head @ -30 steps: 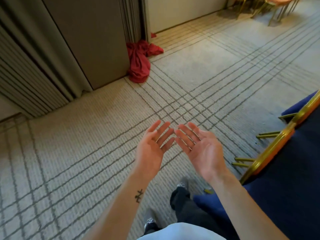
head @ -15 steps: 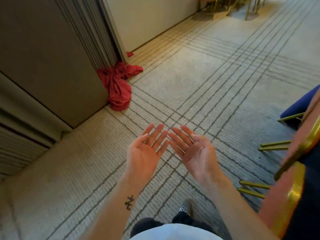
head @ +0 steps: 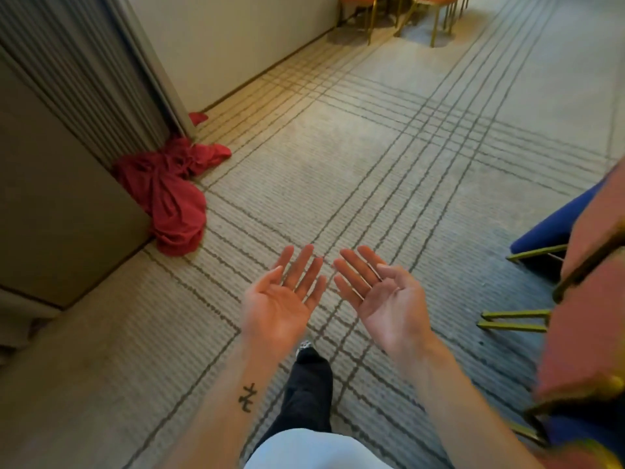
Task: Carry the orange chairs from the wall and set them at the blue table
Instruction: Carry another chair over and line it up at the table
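Observation:
My left hand [head: 282,299] and my right hand [head: 382,296] are held out palm up side by side over the carpet, fingers straight, both empty. Orange chairs [head: 429,8] with gold legs stand by the far wall at the top; only their seats and legs show. Close on my right an orange chair [head: 588,299] with a gold frame stands against the blue table cloth [head: 554,225], blurred and cut by the frame edge.
A crumpled red cloth [head: 169,194] lies on the floor at the corner of a grey folding partition [head: 67,137] on the left. Patterned beige carpet [head: 389,147] stretches toward the far chairs. My dark trouser leg [head: 307,384] steps forward below my hands.
The view has swung right and forward: the red cloth slid left, the far chairs came closer, the near orange chair grew larger at right. Both hands stay palm up and empty.

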